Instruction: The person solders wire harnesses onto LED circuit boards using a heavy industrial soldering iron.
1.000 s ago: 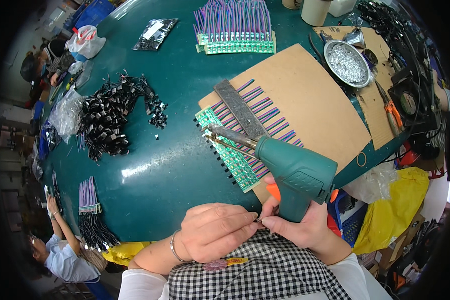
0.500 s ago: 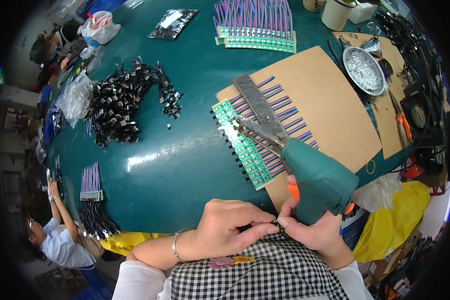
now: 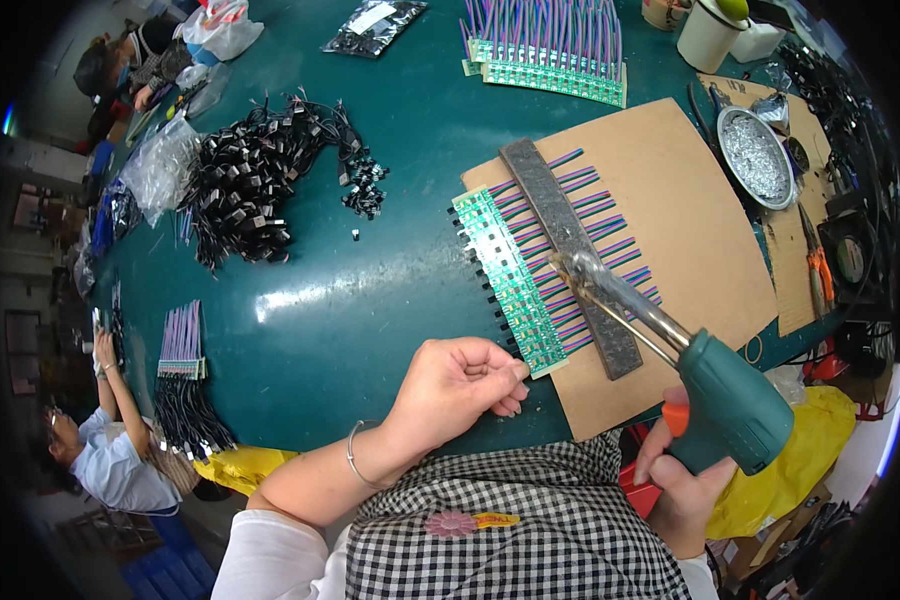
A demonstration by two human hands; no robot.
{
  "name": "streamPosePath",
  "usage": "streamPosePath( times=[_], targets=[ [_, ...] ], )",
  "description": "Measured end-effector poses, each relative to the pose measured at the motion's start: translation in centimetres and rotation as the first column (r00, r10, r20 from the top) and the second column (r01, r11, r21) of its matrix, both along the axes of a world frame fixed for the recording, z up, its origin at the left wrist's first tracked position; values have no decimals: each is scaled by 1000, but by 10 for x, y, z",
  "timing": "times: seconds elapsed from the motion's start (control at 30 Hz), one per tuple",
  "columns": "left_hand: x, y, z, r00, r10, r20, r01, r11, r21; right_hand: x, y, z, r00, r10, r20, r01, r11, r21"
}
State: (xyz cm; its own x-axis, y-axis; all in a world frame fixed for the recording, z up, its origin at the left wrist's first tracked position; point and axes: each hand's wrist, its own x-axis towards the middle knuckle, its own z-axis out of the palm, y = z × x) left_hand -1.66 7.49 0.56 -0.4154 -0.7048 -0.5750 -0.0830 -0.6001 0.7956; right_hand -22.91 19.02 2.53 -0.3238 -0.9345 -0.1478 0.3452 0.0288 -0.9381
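My right hand (image 3: 685, 480) is wrapped round the grip of a green soldering gun (image 3: 735, 405) with an orange trigger. Its long metal tip reaches up and left over a dark flat bar (image 3: 560, 220). My left hand (image 3: 460, 385) is closed in a pinch, fingertips at the near end of a green circuit board panel (image 3: 515, 285); whatever lies between them is hidden. Small black parts line the panel's left edge. Purple, blue and dark wires (image 3: 610, 225) run from its right side under the bar, across a brown cardboard sheet (image 3: 690, 240).
Black cables with connectors (image 3: 240, 190) are heaped at the left. A finished-looking wired board bundle (image 3: 180, 370) lies nearer. More wired panels (image 3: 555, 85) lie at the far side. A metal bowl (image 3: 758, 155) and orange-handled pliers (image 3: 820, 270) are at right. A co-worker (image 3: 120, 450) sits at left.
My hands have moved apart. The left has gone up to the panel's near end; the right has carried the soldering gun right and down. The view has shifted slightly.
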Motion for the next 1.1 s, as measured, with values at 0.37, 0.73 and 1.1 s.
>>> streamPosePath(
  times=[0.37,0.73,1.1],
  targets=[
    [-1,-3,1,1000,-16,-1,16,1000,22,-35,53,-19,997,62,-45,-59,996,60],
    [-2,-3,0,1000,-7,11,7,1000,10,-27,54,-18,1000,5,-1,-5,991,136],
    [-3,-2,1,1000,-4,16,4,1000,-4,-24,50,-18,999,46,-15,-42,980,192]
  ],
)
